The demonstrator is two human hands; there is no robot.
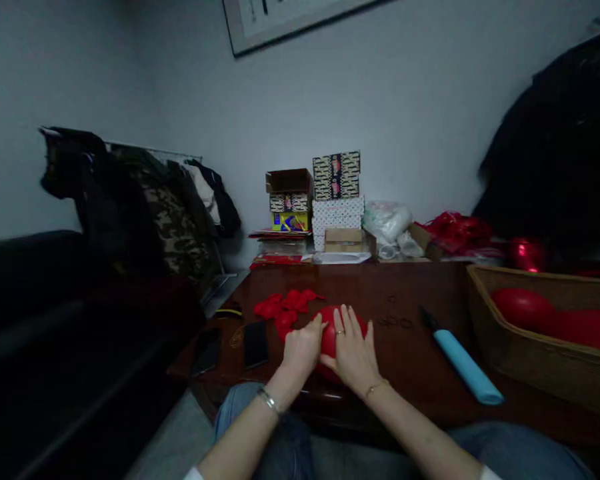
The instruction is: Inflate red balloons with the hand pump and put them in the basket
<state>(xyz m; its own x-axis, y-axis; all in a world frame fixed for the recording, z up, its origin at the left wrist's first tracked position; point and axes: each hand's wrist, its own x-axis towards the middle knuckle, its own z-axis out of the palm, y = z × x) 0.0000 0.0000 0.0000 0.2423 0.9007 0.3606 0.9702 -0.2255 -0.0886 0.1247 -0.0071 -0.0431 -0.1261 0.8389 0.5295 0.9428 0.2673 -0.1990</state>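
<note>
A partly inflated red balloon is between my hands, close above the front of the table or resting on it. My left hand is closed against the balloon's left side, gripping it; the part inside the fingers is hidden. My right hand lies over the balloon's right side with its fingers stretched out and its thumb apart. Just beyond my left hand is a pile of limp red balloons. To the right of my right hand lies a light blue balloon pump with a dark nozzle.
A wicker basket with inflated red balloons stands at the right. Two dark phones lie at the left, near thin rubber bands. More small rings are right of the balloon. Stacked boxes stand at the back.
</note>
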